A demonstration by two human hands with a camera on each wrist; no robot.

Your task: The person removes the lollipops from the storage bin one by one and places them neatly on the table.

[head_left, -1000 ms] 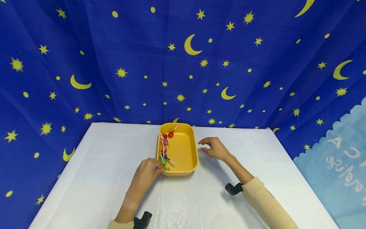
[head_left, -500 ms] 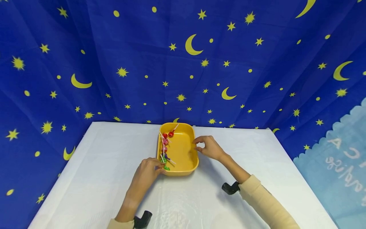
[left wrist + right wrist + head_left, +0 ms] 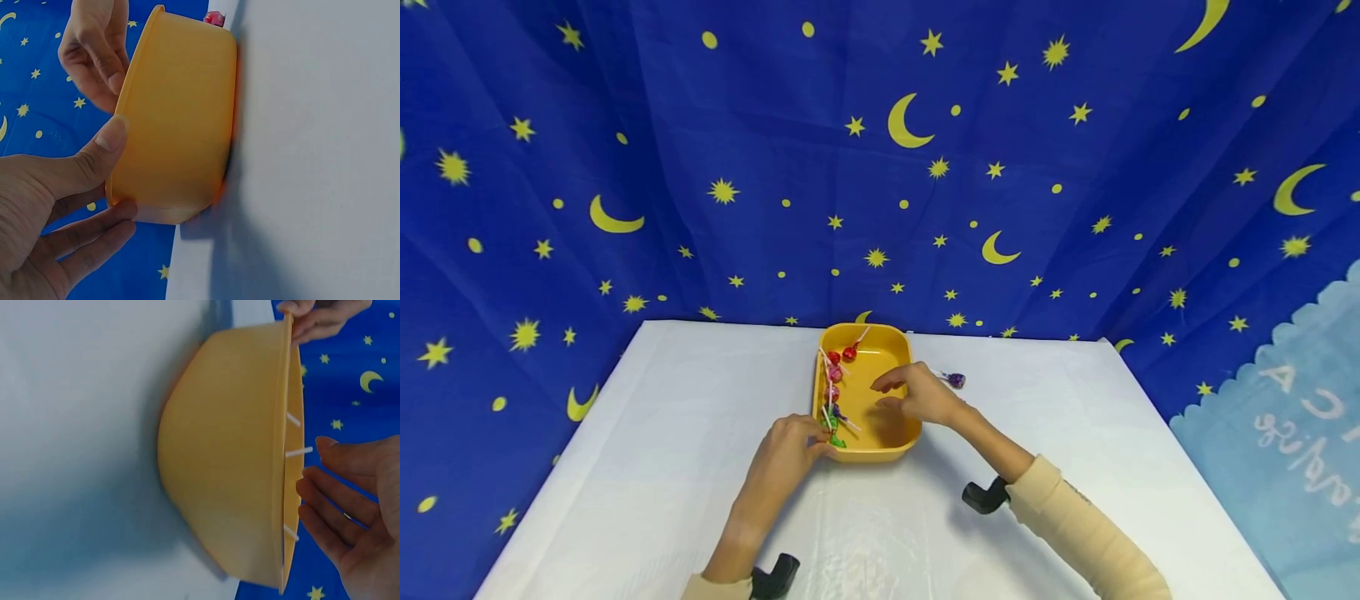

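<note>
A yellow plastic tub (image 3: 880,454) stands on the white table, with several wrapped lollipops (image 3: 835,373) in red, pink, blue and green along its left side. My left hand (image 3: 786,450) grips its near left corner; the left wrist view has the thumb (image 3: 112,134) against the outer wall at the rim. Over the tub's right half is my right hand (image 3: 921,396), fingers loosely bent and holding nothing. In the right wrist view those fingers (image 3: 334,494) are just above the rim, where white sticks (image 3: 299,452) poke up. A purple lollipop (image 3: 955,380) lies on the table right of the tub.
The white table (image 3: 700,383) ends at a blue curtain (image 3: 775,125) with yellow moons and stars. A light blue cloth with white lettering (image 3: 1292,417) hangs at the right. Black wrist mounts (image 3: 985,496) show below both hands.
My right hand has moved left from beside the tub to over its inside. The purple lollipop on the table has come into view behind it. My left hand stays at the tub's corner.
</note>
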